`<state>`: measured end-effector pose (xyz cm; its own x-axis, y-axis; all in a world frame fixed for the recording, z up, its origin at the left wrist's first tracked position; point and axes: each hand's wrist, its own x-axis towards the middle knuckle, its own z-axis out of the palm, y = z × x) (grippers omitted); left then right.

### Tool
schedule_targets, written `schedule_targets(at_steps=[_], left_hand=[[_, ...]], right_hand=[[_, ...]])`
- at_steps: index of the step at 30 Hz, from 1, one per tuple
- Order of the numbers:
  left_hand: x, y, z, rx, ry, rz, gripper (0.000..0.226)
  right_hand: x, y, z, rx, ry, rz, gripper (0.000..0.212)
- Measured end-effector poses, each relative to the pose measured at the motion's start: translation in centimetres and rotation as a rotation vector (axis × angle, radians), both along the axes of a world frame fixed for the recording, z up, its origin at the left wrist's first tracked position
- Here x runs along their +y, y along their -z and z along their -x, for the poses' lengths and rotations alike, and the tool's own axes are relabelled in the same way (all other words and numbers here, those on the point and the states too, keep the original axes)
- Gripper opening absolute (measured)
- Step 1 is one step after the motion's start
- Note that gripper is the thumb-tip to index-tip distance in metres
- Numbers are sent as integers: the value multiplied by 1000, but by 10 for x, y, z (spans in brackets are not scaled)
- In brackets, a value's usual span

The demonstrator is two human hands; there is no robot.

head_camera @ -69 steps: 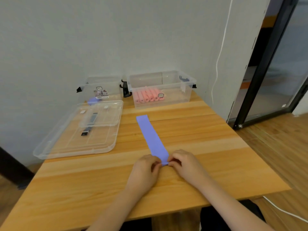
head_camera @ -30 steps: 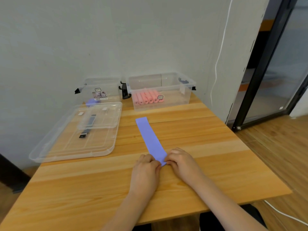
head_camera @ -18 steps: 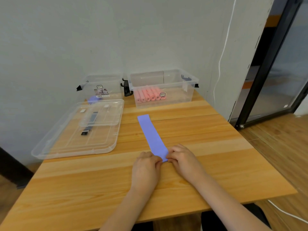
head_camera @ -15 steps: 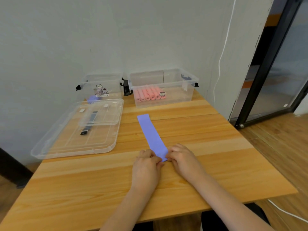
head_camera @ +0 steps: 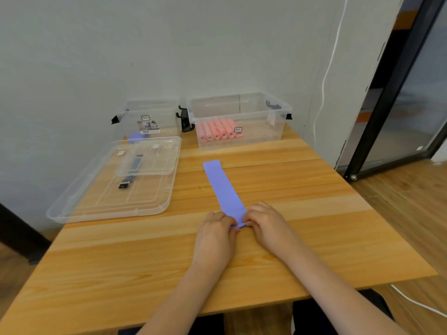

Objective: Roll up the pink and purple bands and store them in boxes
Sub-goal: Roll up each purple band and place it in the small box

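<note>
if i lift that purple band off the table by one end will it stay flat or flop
Probably flop: the purple band lies thin and flat against the table, and its near end curls under the left hand and right hand. Likely light. Once rolled it may roll, like the pink rolls.

table (head_camera: 314, 233): light wood, in front of me | clear lids (head_camera: 101, 201): stacked flat to my left | white cable (head_camera: 325, 76): down the wall | black-framed glass door (head_camera: 391, 93): at my right
</note>
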<state>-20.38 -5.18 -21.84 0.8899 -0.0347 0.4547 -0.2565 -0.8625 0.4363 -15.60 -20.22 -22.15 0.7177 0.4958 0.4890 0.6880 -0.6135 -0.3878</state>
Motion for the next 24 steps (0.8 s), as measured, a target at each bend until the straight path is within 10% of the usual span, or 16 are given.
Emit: schedule_targets(at_steps=[24], left_hand=[[0,-4,0,27,-35,132,12]], right_hand=[[0,-2,0,139,15,-57,17]])
